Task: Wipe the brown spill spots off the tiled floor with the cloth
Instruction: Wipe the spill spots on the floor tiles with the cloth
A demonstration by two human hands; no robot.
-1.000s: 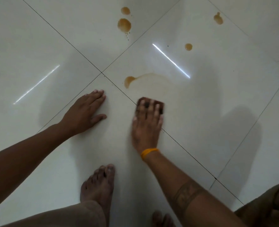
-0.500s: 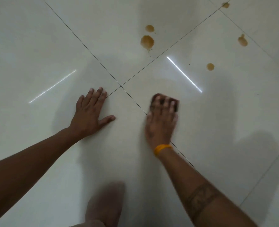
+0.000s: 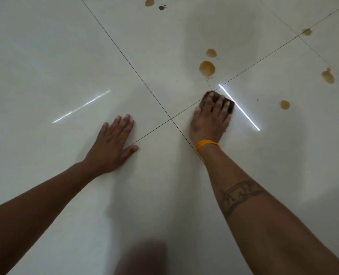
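Observation:
My right hand (image 3: 210, 120) presses a small dark brown cloth (image 3: 230, 106) flat on the white tiled floor (image 3: 45, 56), just right of where the grout lines cross. Only the cloth's far edge shows past my fingers. A large brown spot (image 3: 207, 68) and a smaller one (image 3: 211, 53) lie just beyond the cloth. More spots sit at the right (image 3: 284, 105), far right (image 3: 328, 76), upper right (image 3: 306, 31) and top (image 3: 149, 2). My left hand (image 3: 113, 143) rests flat on the floor, fingers apart, holding nothing.
A dark speck cluster (image 3: 161, 7) lies beside the top spot. Bright light streaks (image 3: 240, 108) reflect off the glossy tiles. A blurred foot (image 3: 144, 259) shows at the bottom edge between my arms.
The smeared spot near the grout crossing is gone from the floor. My right hand has pushed the cloth forward towards the two spots beyond it. The view has shifted forward; the left hand stays planted.

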